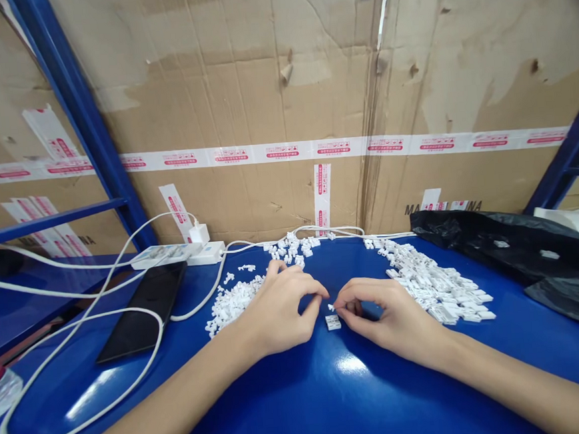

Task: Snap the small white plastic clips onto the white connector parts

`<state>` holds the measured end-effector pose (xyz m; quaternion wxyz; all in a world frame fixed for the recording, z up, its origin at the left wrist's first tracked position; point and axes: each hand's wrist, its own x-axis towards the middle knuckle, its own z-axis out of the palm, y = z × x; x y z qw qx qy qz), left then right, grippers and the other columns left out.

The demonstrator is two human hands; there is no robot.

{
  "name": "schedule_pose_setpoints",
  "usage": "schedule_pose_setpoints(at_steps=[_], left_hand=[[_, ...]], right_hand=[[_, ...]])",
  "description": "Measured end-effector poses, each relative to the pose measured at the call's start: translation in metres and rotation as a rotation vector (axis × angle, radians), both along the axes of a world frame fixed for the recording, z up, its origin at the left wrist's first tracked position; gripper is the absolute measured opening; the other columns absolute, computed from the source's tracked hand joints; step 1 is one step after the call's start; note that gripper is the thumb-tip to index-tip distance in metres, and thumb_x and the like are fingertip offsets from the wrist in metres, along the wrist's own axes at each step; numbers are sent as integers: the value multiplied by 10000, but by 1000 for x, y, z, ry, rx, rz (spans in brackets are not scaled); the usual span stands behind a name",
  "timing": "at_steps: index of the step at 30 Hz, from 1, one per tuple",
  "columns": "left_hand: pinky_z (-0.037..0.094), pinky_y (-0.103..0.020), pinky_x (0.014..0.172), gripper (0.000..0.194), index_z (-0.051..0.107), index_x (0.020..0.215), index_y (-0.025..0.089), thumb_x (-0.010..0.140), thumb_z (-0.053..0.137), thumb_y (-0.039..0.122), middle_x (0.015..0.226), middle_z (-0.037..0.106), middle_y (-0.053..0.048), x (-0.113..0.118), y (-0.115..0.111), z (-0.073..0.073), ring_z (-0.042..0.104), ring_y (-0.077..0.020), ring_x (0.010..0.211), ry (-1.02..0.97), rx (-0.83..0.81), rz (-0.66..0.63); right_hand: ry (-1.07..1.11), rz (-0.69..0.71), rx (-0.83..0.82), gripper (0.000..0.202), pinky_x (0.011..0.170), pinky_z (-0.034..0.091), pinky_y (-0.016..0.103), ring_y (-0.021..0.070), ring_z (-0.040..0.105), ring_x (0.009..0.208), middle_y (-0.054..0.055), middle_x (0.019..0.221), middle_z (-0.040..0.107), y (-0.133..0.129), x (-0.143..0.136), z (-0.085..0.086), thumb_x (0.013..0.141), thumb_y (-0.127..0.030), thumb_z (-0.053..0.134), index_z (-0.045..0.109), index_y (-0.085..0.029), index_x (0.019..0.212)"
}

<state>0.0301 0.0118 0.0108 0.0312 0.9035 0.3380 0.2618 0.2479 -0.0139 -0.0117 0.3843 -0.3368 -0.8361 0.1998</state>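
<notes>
My right hand (384, 313) pinches a tiny white plastic piece (331, 306) between thumb and fingertips. Just below that piece, a small white block-shaped plastic part (332, 322) lies on the blue tabletop. My left hand (284, 308) is closed in a pinch a short way to the left; whether anything sits between its fingertips is too small to make out. Beside and partly behind my left hand spreads a heap of tiny white pieces (231, 306). To the right of my right hand lies a pile of flat white plastic parts (438, 282).
More white parts (292, 247) lie at the back against the cardboard (248, 200). On the left are a black phone or tablet (141, 315), a power strip (177, 254), looping white cables and a plastic bottle (0, 390). Black plastic bags (496, 237) lie at the right.
</notes>
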Motion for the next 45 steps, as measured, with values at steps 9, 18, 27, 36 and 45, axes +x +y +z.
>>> schedule_pose_setpoints(at_steps=[9,18,27,36,45], left_hand=[[314,-426,912,208,719,950,200,918,526,129,922,771,3,-3,7,-6,648,-177,845,8,96,-25],[307,-410,883,218,712,933,193,889,520,99,856,747,-9,-1,3,-4,606,-179,803,4,119,-105],[341,-452,931,254,702,952,186,944,455,131,892,747,-43,0,5,-1,632,-208,870,98,236,64],[175,-739,1086,549,575,1327,37,946,481,421,1200,665,-290,-31,15,14,528,-473,1197,502,455,1110],[49,-757,1110,971,479,1432,-76,928,311,736,985,734,-308,-57,31,14,635,-559,1091,555,134,1374]], right_hand=[[-53,20,-15,151,638,483,256,116,565,682,6,856,660,0,0,-2,922,-110,588,697,-202,874],[-87,36,17,155,640,480,254,116,558,678,12,849,642,1,0,0,914,-91,573,680,-192,865],[-107,35,55,179,656,513,288,140,595,732,59,974,641,-6,-1,4,953,-119,519,679,-196,971],[-109,41,14,173,652,508,280,132,584,757,63,1060,606,-8,-3,6,972,-151,514,669,-214,1013],[-136,59,-8,178,673,512,291,131,577,764,70,1117,589,-10,1,6,986,-167,507,666,-225,1040]])
